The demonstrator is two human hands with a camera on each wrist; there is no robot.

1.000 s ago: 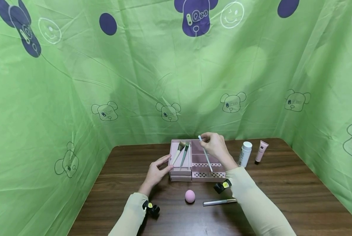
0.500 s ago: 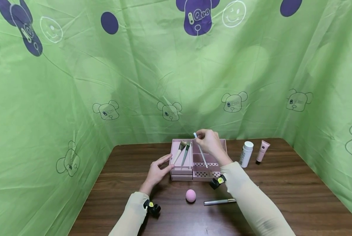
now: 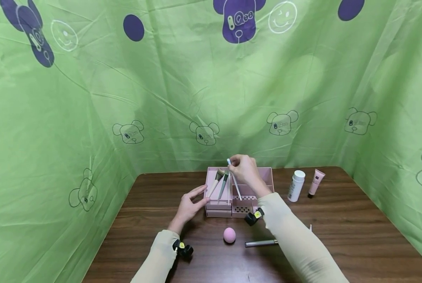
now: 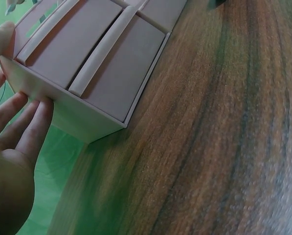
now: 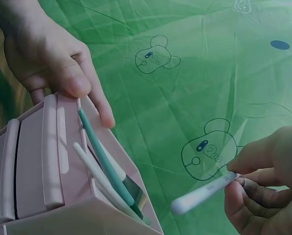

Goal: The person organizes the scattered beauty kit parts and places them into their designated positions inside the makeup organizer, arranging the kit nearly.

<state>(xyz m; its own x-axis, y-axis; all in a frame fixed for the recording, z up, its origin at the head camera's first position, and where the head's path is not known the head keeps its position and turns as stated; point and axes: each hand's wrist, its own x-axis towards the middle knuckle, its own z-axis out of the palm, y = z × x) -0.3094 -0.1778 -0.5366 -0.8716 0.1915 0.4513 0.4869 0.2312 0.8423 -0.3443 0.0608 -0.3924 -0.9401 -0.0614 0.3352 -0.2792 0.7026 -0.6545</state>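
Note:
The right hand [image 3: 245, 169] pinches a slim white stick [image 3: 236, 184] near its upper end, tilted above the middle of the pink organizer [image 3: 219, 213]. In the right wrist view the white stick [image 5: 204, 193] sits between thumb and fingertips of the right hand [image 5: 268, 181]. The left hand [image 3: 188, 205] rests against the organizer's left side; in the left wrist view fingertips of the left hand [image 4: 18, 132] touch the side wall [image 4: 72, 110]. A cream-handled brush [image 3: 214, 186], a green brush [image 3: 223, 187] and a pale stick lie in the organizer's left top compartment.
A pink ball [image 3: 229, 235] and a silver tube [image 3: 260, 243] lie in front of the organizer. To its right stand a white bottle [image 3: 296, 186] and a pink tube [image 3: 316, 182]. Green cloth [image 3: 168, 98] hangs behind and at both sides of the table [image 3: 136, 232].
The right hand has moved left with the white stick, towards the brush compartment. The left hand stays at the organizer's side.

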